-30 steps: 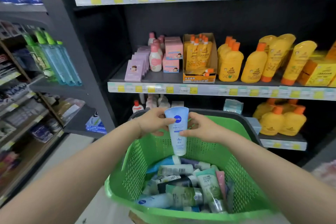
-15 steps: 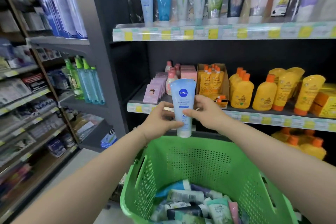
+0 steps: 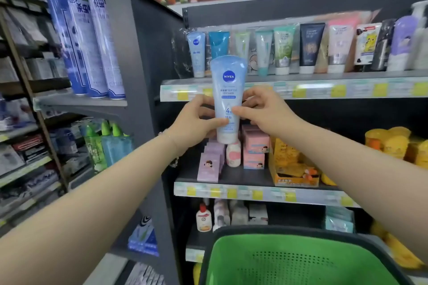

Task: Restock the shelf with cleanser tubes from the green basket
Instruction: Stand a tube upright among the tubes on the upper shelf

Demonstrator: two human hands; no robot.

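A light blue Nivea cleanser tube (image 3: 226, 90) stands upright, cap down, in the air in front of the upper shelf (image 3: 301, 89). My left hand (image 3: 194, 122) grips its lower part from the left, thumb across the front. My right hand (image 3: 261, 109) pinches it from the right. On that shelf a row of cleanser tubes stands, with a matching Nivea tube (image 3: 196, 53) at the far left. The green basket (image 3: 289, 261) is at the bottom of the view; only its far wall and dark rim show.
Below is a shelf (image 3: 254, 192) with pink boxes (image 3: 254, 148) and yellow bottles (image 3: 391, 143). A grey upright panel (image 3: 139, 76) divides this unit from the left shelving, which holds tall blue spray cans (image 3: 92, 37) and green bottles (image 3: 102, 143).
Both hands have lifted the Nivea tube from above the basket up to the level of the upper shelf's edge. The view has tilted upward, so the basket's contents have dropped out of sight.
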